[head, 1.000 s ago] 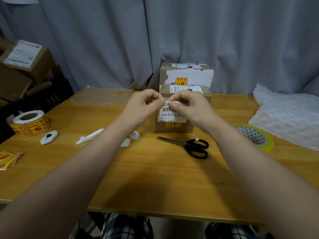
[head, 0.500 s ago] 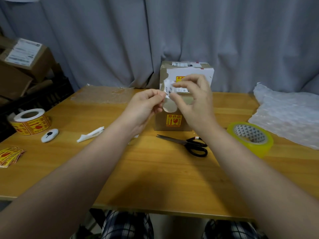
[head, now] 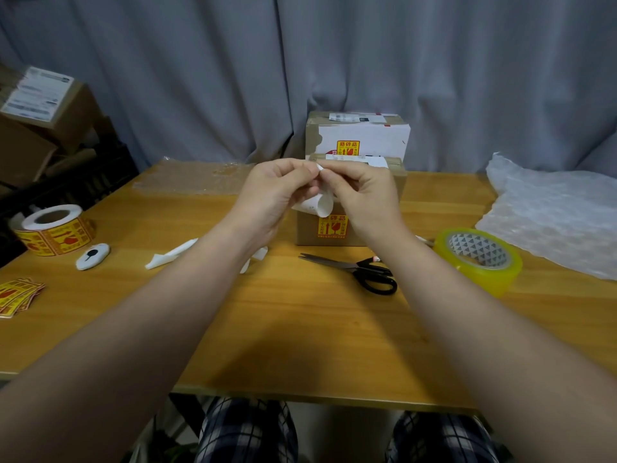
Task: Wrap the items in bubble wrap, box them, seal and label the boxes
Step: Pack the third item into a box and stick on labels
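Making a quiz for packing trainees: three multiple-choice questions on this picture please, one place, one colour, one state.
1. The scissors lie: A on the table before the near box; B on that box; C on the floor.
2. The tape roll is: A blue; B yellow; C black.
3. The left hand and right hand: A lie flat; B grip the tape roll; C pinch a curled white label.
1 A, they rest on wood before the box; 2 B, its wall is yellow; 3 C, both hands' fingertips meet on the curl.
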The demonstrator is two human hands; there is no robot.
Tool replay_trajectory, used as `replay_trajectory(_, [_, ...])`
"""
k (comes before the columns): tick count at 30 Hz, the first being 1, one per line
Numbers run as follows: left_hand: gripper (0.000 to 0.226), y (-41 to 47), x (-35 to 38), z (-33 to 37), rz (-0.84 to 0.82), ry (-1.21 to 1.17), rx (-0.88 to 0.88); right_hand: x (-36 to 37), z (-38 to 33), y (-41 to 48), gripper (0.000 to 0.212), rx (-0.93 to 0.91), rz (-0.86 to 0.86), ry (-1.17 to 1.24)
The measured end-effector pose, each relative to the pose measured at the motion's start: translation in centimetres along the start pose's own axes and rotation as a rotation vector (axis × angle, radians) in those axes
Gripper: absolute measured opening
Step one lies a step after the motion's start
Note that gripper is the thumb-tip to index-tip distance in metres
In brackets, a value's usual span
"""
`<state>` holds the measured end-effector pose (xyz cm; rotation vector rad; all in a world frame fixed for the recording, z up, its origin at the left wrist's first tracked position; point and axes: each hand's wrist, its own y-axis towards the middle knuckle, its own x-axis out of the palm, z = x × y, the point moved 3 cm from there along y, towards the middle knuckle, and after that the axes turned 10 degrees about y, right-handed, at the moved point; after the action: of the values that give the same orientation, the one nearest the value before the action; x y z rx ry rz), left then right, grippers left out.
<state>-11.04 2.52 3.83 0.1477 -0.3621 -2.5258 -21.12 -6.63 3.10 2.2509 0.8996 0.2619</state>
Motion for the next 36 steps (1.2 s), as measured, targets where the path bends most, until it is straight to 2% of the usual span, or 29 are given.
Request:
replay_trajectory(8, [0.012, 0.0, 0.1, 0.1, 0.060, 0.116, 0.088, -0.2, -0.5, 0.1, 0.016, 0.049, -0.035, 0.123])
replay_trajectory(16, [0.011, -0.8, 0.5, 0.4, 0.112, 0.333, 0.169, 0.2, -0.7, -0.1, 0.017, 0.057, 0.015, 0.075])
replay_trajectory(20, [0.015, -0.9, 0.3, 0.4, 0.111, 0.311, 0.169, -0.1, -0.2, -0.1, 0.012, 0.086, -0.029, 0.115])
replay_trajectory(30, [0.011, -0.8, 0.3, 0.1, 0.123, 0.272, 0.131, -0.1, 0.1, -0.2, 0.021, 0.090, -0.053, 0.116])
replay_trajectory(36, [0.014, -0.9, 0.4, 0.2, 0.108, 0.305, 0.150, 0.0, -0.4, -0.4, 0.015, 0.091, -0.072, 0.149])
